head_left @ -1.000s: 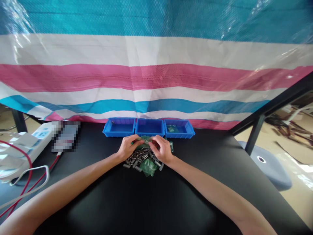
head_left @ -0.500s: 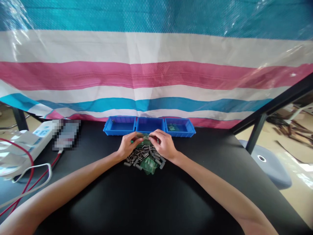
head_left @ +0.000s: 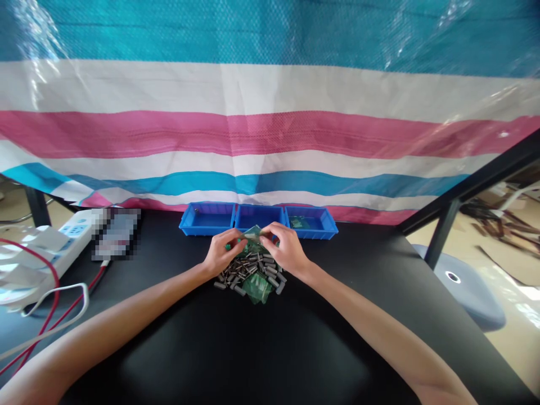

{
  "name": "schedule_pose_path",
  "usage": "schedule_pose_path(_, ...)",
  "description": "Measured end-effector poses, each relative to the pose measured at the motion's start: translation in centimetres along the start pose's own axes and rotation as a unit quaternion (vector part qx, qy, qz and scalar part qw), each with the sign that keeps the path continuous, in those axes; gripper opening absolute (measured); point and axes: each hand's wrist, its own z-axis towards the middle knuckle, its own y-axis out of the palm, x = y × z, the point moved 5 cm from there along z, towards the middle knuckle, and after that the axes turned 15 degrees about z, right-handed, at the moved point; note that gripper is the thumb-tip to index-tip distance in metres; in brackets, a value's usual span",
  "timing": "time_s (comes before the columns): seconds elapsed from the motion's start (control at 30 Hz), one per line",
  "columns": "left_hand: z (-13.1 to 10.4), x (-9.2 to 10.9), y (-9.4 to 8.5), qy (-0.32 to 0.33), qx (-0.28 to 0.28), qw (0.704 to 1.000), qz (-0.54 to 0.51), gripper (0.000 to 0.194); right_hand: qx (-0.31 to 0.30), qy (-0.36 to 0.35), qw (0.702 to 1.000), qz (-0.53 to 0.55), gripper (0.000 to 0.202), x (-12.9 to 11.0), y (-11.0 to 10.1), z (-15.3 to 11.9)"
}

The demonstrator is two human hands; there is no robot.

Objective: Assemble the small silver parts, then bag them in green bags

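Between my two hands a small translucent green plastic bag (head_left: 253, 231) is stretched, pinched at either side. My left hand (head_left: 222, 248) has its thumb and fingers closed on the left edge. On the opposite edge, my right hand (head_left: 286, 246) pinches in the same way. Just below lies a pile of small grey metal cylinders and thin pins (head_left: 252, 267), partly hidden by the hands. Another green plastic bag (head_left: 257, 288) rests on the near side of that pile. Bits of green show beside my left fingertips, too small to make out.
Behind the hands stand three joined blue bins (head_left: 259, 219); the right one has green bags (head_left: 298, 223) inside, the left one a tiny part. A power strip (head_left: 70, 236), cables and a blurred-out device (head_left: 116, 233) lie left. A striped sheet (head_left: 270, 135) hangs behind the black table (head_left: 248, 349).
The green bag between my hands is now tilted up and shows more of its flat face. My hands have stayed in nearly the same place; the view has shifted slightly.
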Motion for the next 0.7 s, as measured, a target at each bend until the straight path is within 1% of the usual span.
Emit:
schedule_pose_path(0.1, -0.1, -0.5, 0.3, -0.036, -0.007, 0.999, -0.020, 0.021, -0.041, 0.024, 0.998, -0.046, 0.014, 0.1, 0.3, 0.5)
schedule_pose_path(0.17, -0.1, -0.7, 0.4, -0.048, -0.009, 0.999, -0.024, 0.021, -0.072, 0.038, 0.994, -0.075, 0.019, 0.1, 0.4, 1.0)
schedule_pose_path(0.3, -0.1, -0.5, 0.5, -0.040, -0.007, 0.999, -0.012, 0.022, -0.130, 0.049, 0.987, -0.082, 0.016, -0.1, 0.1, 1.7)
schedule_pose_path(0.37, -0.1, -0.4, 0.5, -0.033, -0.008, 0.999, -0.010, 0.022, -0.144, 0.040, 0.986, -0.071, 0.015, -0.4, -0.1, 1.8)
schedule_pose_path(0.5, -0.2, -0.5, 0.5, -0.028, -0.014, 0.999, -0.015, 0.021, -0.153, 0.021, 0.987, -0.052, 0.017, -0.8, -0.5, 1.5)
schedule_pose_path(0.6, -0.2, -1.0, 0.7, -0.033, -0.018, 0.999, -0.001, 0.021, -0.124, 0.021, 0.991, -0.037, 0.014, -0.9, -0.8, 1.4)
schedule_pose_path(0.7, -0.2, -1.1, 0.8, -0.019, -0.011, 0.999, 0.027, 0.025, -0.108, 0.024, 0.993, -0.032, 0.014, -1.1, -0.8, 1.3)
